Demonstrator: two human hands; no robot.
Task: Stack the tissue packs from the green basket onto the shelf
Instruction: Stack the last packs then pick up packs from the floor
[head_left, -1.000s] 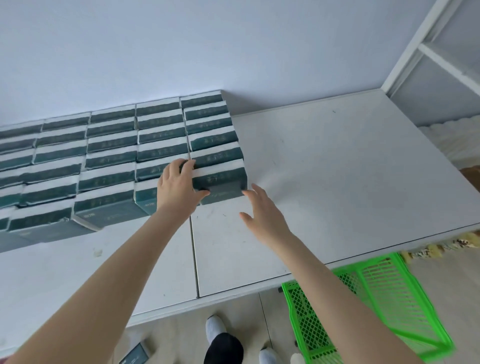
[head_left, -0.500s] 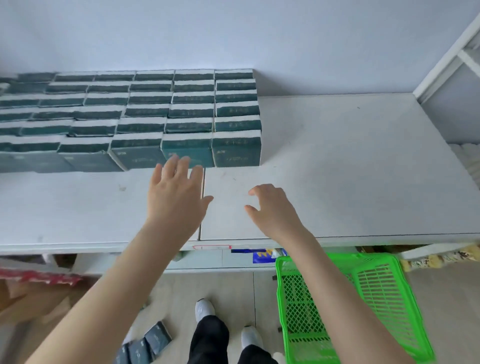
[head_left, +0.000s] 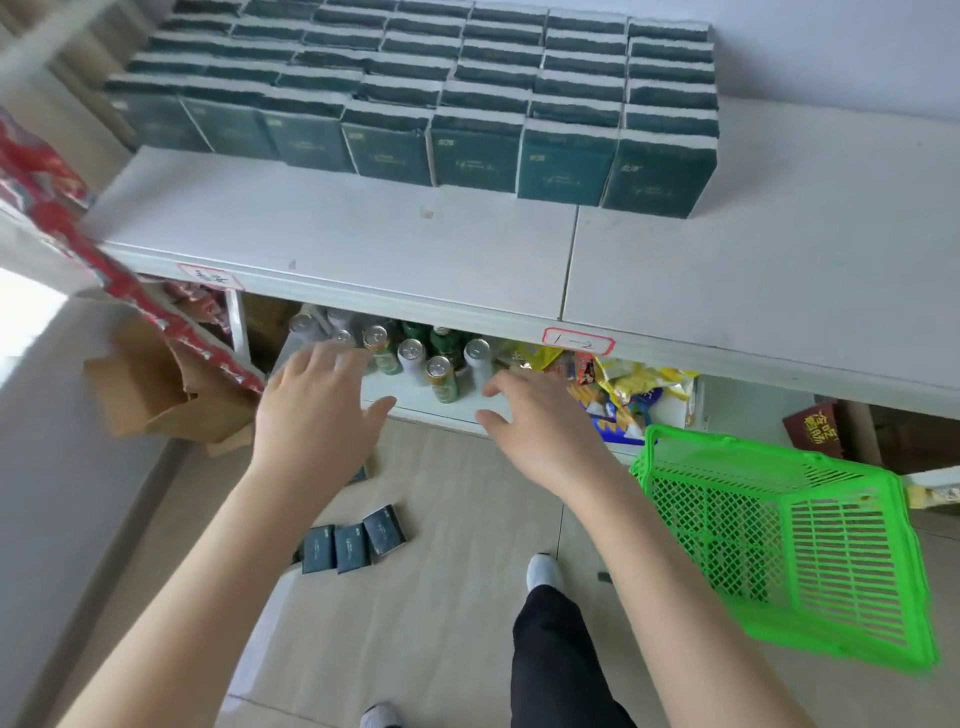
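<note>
Several rows of dark green tissue packs (head_left: 467, 104) stand packed together at the back of the white shelf (head_left: 753, 270). Three more dark green packs (head_left: 353, 543) lie on the floor below my left forearm. The green basket (head_left: 789, 540) sits on the floor at the right, tilted, and no packs show inside it. My left hand (head_left: 317, 410) and my right hand (head_left: 540, 421) hover below the shelf's front edge, both with fingers spread and holding nothing.
Under the shelf stand several drink cans (head_left: 431, 364) and bright snack bags (head_left: 628, 389). A cardboard box (head_left: 156, 395) and a red wrapped bundle (head_left: 62, 208) are at the left. My feet (head_left: 543, 571) are on the tiled floor.
Both hands have drawn back from the stacked packs and dropped below the shelf edge. The view has tilted down, bringing the floor, the lower shelf and the loose packs into sight.
</note>
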